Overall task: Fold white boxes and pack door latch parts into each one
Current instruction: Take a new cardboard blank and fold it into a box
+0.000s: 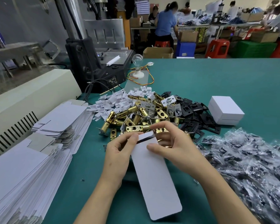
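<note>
A teal worktable [217, 81] fills the frame, in a workshop. At lower centre, the left hand [118, 152] and right hand [170, 143] both pinch the far end of a flat white box blank [153, 178]. Just beyond lies a pile of brass door latches [136, 115]; a folded white box [225, 110] sits at right.

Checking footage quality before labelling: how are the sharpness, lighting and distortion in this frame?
Head view: hands and white box fairly sharp under soft, even light; latches readable; plastic bags glare and smear near the right edge; background workers blurred; wide-angle bends the flat box stacks at left.
</note>
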The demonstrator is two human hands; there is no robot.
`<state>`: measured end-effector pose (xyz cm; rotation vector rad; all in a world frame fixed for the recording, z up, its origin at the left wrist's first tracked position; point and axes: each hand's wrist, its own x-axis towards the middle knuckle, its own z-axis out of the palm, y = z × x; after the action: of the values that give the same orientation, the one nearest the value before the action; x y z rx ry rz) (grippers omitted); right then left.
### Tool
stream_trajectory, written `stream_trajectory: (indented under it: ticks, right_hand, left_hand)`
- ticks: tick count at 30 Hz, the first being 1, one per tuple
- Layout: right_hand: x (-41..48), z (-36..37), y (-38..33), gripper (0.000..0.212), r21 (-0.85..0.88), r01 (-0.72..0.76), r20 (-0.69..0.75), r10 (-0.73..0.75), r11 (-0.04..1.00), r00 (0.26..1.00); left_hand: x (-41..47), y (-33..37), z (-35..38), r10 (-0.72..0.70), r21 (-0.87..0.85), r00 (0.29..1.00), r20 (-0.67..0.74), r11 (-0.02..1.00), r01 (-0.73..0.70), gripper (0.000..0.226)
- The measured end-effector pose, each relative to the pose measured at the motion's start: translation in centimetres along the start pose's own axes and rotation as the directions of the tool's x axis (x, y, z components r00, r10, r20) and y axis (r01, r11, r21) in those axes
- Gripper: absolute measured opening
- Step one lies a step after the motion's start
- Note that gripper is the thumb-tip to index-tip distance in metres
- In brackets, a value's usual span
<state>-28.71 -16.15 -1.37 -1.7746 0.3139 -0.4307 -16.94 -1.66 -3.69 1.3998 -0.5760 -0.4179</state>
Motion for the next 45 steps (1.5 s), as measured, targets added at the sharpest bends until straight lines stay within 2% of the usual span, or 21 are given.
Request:
stream_trajectory:
  ticks: [7, 11, 14, 19, 27, 33, 37, 42, 45]
  right_hand:
    - [-0.1, -0.2, -0.1, 0.048, 0.001, 0.014, -0.008, -0.014, 1.0, 1.0]
    - [-0.2, 0.0, -0.2, 0.051, 0.013, 0.019, 0.026, -0.02, 1.0, 0.999]
    - [-0.1, 0.1, -0.2, 0.051, 0.026, 0.015, 0.037, -0.016, 1.0, 0.999]
    - [-0.2, -0.4, -0.3, 0.05, -0.011, 0.014, 0.023, -0.014, 1.0, 1.0]
    - [-0.4, -0.6, -0.3, 0.045, -0.03, 0.009, 0.052, -0.007, 1.0, 0.999]
    - [-0.3, -0.3, -0.2, 0.037, -0.033, -0.01, 0.068, 0.013, 0.999, 0.998]
    - [-0.2, -0.3, -0.2, 0.026, -0.095, 0.034, 0.064, -0.028, 0.995, 0.998]
    - [-0.2, -0.2, 0.1, 0.03, -0.134, 0.05, 0.086, -0.039, 0.99, 0.996]
    - [-0.1, 0.0, 0.0, 0.036, -0.12, 0.022, 0.095, -0.011, 0.993, 0.995]
  left_hand:
    - [-0.2, 0.0, -0.2, -0.019, 0.058, 0.995, 0.1, 0.998, 0.013, 0.023]
    - [-0.1, 0.3, -0.1, -0.063, -0.002, 0.994, 0.095, 0.998, 0.063, 0.023]
    - [0.0, 0.3, -0.3, -0.081, -0.03, 0.991, 0.105, 0.996, 0.085, 0.024]
    - [0.0, 0.3, -0.4, -0.091, -0.001, 0.975, 0.205, 0.996, 0.093, 0.026]
    - [0.1, 0.4, -0.7, -0.089, 0.01, 0.964, 0.25, 0.996, 0.09, 0.024]
    - [0.2, 0.3, -0.9, -0.071, 0.053, 0.962, 0.265, 0.997, 0.059, 0.023]
    - [0.3, 0.1, -1.2, -0.066, 0.116, 0.964, 0.256, 0.993, 0.037, 0.021]
    - [0.3, -0.3, -1.2, -0.063, 0.166, 0.978, 0.197, 0.986, 0.03, 0.029]
    - [0.4, -0.4, -1.2, -0.088, 0.144, 0.974, 0.208, 0.988, 0.059, 0.022]
